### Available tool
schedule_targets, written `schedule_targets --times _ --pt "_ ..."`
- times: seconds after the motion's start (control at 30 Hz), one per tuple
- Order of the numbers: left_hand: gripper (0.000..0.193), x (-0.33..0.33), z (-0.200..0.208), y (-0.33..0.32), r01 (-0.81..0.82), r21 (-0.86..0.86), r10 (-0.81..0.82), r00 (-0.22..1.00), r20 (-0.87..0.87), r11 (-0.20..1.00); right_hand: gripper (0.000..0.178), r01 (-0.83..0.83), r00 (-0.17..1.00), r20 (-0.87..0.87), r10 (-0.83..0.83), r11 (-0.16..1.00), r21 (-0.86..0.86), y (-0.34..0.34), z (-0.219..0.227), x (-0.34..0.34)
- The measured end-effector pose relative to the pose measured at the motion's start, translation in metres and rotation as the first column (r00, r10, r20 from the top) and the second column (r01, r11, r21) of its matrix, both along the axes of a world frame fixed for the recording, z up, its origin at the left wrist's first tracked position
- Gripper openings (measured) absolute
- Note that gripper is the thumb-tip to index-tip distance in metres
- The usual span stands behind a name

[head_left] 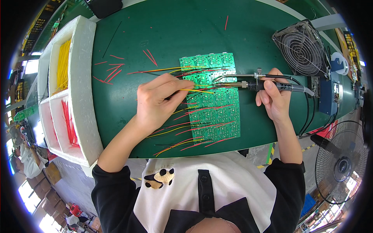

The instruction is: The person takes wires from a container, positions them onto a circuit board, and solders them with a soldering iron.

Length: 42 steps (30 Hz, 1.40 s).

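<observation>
A green panel of circuit boards [217,101] lies on the green mat, with red, yellow and black wires attached in rows along it. My left hand [160,99] is closed in a pinch on a yellow wire [198,91] at the panel's left side. Held in my right hand [275,97] is a soldering iron [254,85], its tip pointing left over the upper middle of the panel. A thin metal tube [237,75] runs along the top of the iron. Whether the tip touches a wire is too small to tell.
A white foam box [83,89] at the left holds yellow wires [63,68] and red wires [69,126]. Loose red wires [112,73] lie beside it. A square fan [300,48] stands at the far right, near a blue unit [329,91] with black cables. A round fan [342,167] is lower right.
</observation>
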State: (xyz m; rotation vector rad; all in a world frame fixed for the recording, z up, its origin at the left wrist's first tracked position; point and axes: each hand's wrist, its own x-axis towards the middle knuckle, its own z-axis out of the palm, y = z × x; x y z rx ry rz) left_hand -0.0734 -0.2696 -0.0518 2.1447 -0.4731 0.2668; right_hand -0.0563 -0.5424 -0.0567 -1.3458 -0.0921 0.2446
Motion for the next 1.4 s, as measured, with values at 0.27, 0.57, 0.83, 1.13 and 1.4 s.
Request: schedule_targets --times 0.27,0.57,0.83,1.13,1.4 --pt "0.014 0.0007 -0.0029 0.0003 -0.002 -0.006 0.002 1.0 0.001 1.0 0.015 0.012 1.0 -0.005 -0.012 0.999 0.039 -0.0007 -0.0025 0.0003" --pt "0.013 0.0007 0.0026 -0.0029 -0.037 0.018 0.038 0.999 -0.01 0.999 0.018 0.036 0.999 0.002 -0.036 0.999 0.009 0.0027 0.0018 0.0006" --pt "0.012 -0.0009 0.0008 -0.0023 -0.04 0.015 0.04 0.999 0.017 0.999 0.017 0.047 0.999 0.0 -0.047 0.999 0.015 0.0044 0.0022 -0.0012" --pt "0.012 -0.0031 -0.0005 -0.0021 -0.03 0.032 0.029 0.998 0.055 0.999 0.016 0.081 0.996 -0.044 -0.076 0.99 0.115 0.0008 0.0035 -0.002" --pt "0.013 -0.0034 -0.0023 -0.0019 -0.026 0.013 0.026 0.998 0.057 1.0 0.015 0.077 0.996 -0.05 -0.07 0.985 0.154 -0.0055 0.0056 -0.0015"
